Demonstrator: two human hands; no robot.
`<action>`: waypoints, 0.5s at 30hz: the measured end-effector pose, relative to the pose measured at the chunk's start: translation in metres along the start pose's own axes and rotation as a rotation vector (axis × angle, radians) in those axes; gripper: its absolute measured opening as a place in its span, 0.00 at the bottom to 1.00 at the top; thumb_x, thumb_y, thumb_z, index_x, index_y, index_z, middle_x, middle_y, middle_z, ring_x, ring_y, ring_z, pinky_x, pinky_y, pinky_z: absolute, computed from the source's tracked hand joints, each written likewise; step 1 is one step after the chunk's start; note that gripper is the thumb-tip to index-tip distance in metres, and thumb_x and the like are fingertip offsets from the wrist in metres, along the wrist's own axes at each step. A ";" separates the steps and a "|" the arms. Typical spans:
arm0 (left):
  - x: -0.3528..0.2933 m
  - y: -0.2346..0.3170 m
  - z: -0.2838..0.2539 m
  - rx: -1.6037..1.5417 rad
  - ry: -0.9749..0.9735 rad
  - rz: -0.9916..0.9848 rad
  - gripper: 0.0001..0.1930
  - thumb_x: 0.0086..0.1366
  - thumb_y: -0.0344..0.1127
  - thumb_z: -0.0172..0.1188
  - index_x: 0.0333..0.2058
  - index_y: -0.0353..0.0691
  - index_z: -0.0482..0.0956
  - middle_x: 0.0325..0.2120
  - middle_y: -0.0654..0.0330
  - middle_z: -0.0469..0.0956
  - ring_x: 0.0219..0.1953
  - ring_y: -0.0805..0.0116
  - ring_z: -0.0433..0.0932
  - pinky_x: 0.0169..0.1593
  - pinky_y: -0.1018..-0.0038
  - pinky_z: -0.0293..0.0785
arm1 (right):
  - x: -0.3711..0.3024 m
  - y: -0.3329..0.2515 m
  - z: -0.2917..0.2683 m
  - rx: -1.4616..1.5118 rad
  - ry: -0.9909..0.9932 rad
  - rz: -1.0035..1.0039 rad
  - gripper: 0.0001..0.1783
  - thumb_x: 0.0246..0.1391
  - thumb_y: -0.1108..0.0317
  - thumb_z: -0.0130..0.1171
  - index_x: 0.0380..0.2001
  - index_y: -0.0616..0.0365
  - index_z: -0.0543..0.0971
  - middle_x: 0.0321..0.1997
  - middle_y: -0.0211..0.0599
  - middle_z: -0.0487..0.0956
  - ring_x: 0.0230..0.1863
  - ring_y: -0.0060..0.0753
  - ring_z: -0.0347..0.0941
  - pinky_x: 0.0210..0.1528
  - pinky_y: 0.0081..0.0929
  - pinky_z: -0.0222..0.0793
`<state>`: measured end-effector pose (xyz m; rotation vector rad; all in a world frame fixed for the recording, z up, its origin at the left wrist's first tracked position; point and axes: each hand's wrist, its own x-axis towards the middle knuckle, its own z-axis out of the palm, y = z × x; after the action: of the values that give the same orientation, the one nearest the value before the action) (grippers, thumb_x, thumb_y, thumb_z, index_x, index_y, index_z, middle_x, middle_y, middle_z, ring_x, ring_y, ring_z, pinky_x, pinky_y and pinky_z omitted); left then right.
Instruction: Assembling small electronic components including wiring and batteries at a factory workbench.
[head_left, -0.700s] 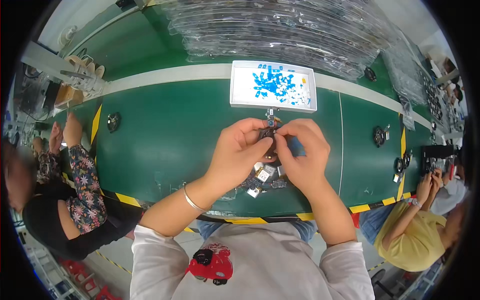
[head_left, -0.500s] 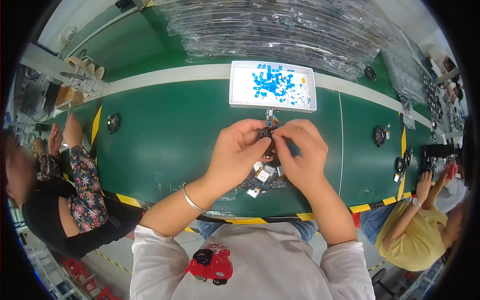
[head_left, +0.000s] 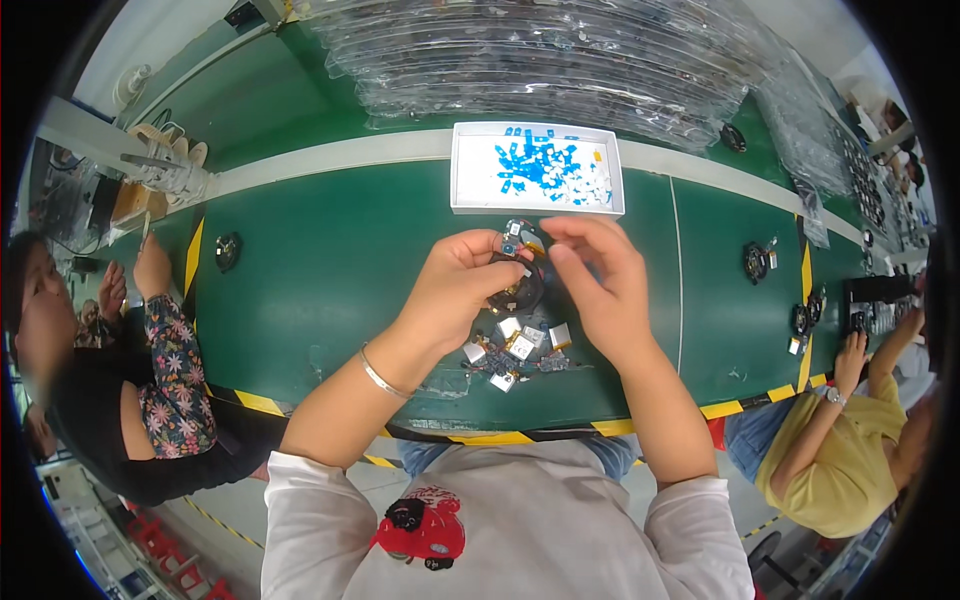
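In my left hand is a round black device housing, pinched at its upper left rim between thumb and fingers. A small circuit board with a flat yellowish-grey part stands out from its top, beside my left fingertips. My right hand is just right of the housing, thumb and forefinger apart, with nothing visible between them. Just below the housing lies a pile of small silver batteries mixed with dark little boards. Beyond my hands is a white box holding many small blue and white pieces.
Black round housings lie on the green table, one far left and others at right. Stacked clear plastic trays fill the back. People sit on both sides, and yellow-black tape runs along the near edge.
My right fingers have parted and moved up off the housing. My left hand has shifted slightly left with the housing, which now shows more of its face. The battery pile is less covered.
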<state>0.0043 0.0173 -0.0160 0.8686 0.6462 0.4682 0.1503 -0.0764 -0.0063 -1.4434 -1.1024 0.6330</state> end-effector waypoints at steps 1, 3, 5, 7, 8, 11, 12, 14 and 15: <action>-0.001 0.001 0.001 0.003 -0.038 -0.017 0.08 0.56 0.20 0.57 0.35 0.34 0.77 0.31 0.62 0.79 0.30 0.79 0.77 0.35 0.83 0.73 | 0.000 0.003 0.003 -0.001 0.006 0.000 0.10 0.54 0.78 0.56 0.40 0.63 0.78 0.42 0.35 0.75 0.40 0.24 0.72 0.42 0.19 0.68; -0.002 0.001 0.004 0.007 -0.078 -0.036 0.07 0.56 0.20 0.57 0.34 0.34 0.77 0.30 0.63 0.79 0.30 0.79 0.76 0.35 0.83 0.72 | 0.001 0.010 0.008 0.210 -0.074 0.047 0.11 0.54 0.79 0.56 0.42 0.63 0.78 0.45 0.34 0.73 0.42 0.22 0.71 0.44 0.19 0.68; -0.003 -0.001 0.007 0.071 -0.074 -0.022 0.07 0.55 0.19 0.58 0.33 0.34 0.76 0.30 0.63 0.78 0.31 0.79 0.76 0.35 0.83 0.71 | 0.002 0.011 0.007 0.257 -0.094 0.083 0.10 0.54 0.79 0.56 0.41 0.63 0.78 0.44 0.34 0.73 0.43 0.22 0.71 0.44 0.19 0.68; -0.005 0.000 0.007 0.103 -0.110 -0.003 0.07 0.55 0.19 0.58 0.34 0.34 0.76 0.31 0.63 0.78 0.31 0.79 0.76 0.35 0.83 0.71 | 0.004 0.011 0.005 0.305 -0.111 0.119 0.10 0.53 0.79 0.56 0.40 0.63 0.78 0.44 0.34 0.73 0.43 0.22 0.71 0.45 0.20 0.69; -0.006 0.000 0.007 0.133 -0.143 0.019 0.08 0.55 0.19 0.58 0.35 0.33 0.76 0.31 0.62 0.78 0.32 0.79 0.76 0.36 0.83 0.71 | 0.004 0.010 0.003 0.357 -0.152 0.131 0.09 0.53 0.80 0.56 0.38 0.63 0.77 0.44 0.34 0.73 0.44 0.22 0.71 0.45 0.20 0.68; -0.013 0.000 0.016 0.202 -0.203 0.059 0.12 0.55 0.22 0.61 0.40 0.34 0.77 0.34 0.63 0.78 0.37 0.77 0.76 0.39 0.81 0.72 | 0.004 0.004 -0.005 0.485 -0.215 0.119 0.06 0.52 0.81 0.54 0.35 0.62 0.76 0.43 0.35 0.74 0.45 0.24 0.70 0.47 0.21 0.67; -0.017 0.001 0.020 0.203 -0.208 0.055 0.12 0.55 0.22 0.61 0.40 0.34 0.77 0.34 0.63 0.78 0.37 0.77 0.76 0.39 0.81 0.72 | 0.004 0.002 -0.009 0.562 -0.245 0.094 0.05 0.51 0.80 0.53 0.32 0.61 0.75 0.42 0.36 0.74 0.45 0.25 0.70 0.48 0.22 0.65; -0.025 0.000 0.024 0.665 -0.112 0.224 0.13 0.54 0.27 0.65 0.39 0.37 0.77 0.36 0.62 0.78 0.40 0.73 0.76 0.42 0.79 0.72 | 0.010 0.003 -0.029 0.375 -0.178 -0.047 0.04 0.49 0.78 0.51 0.30 0.60 0.73 0.41 0.37 0.75 0.45 0.27 0.69 0.50 0.24 0.63; -0.026 0.000 0.023 0.925 -0.158 0.434 0.13 0.50 0.31 0.68 0.36 0.39 0.78 0.32 0.62 0.77 0.37 0.68 0.76 0.39 0.75 0.72 | 0.013 0.002 -0.045 0.109 -0.096 -0.147 0.03 0.46 0.77 0.51 0.27 0.60 0.72 0.40 0.38 0.75 0.45 0.29 0.69 0.51 0.26 0.62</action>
<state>0.0016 -0.0111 0.0033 1.9280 0.5147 0.4766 0.1954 -0.0847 0.0038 -1.2373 -1.2183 0.6533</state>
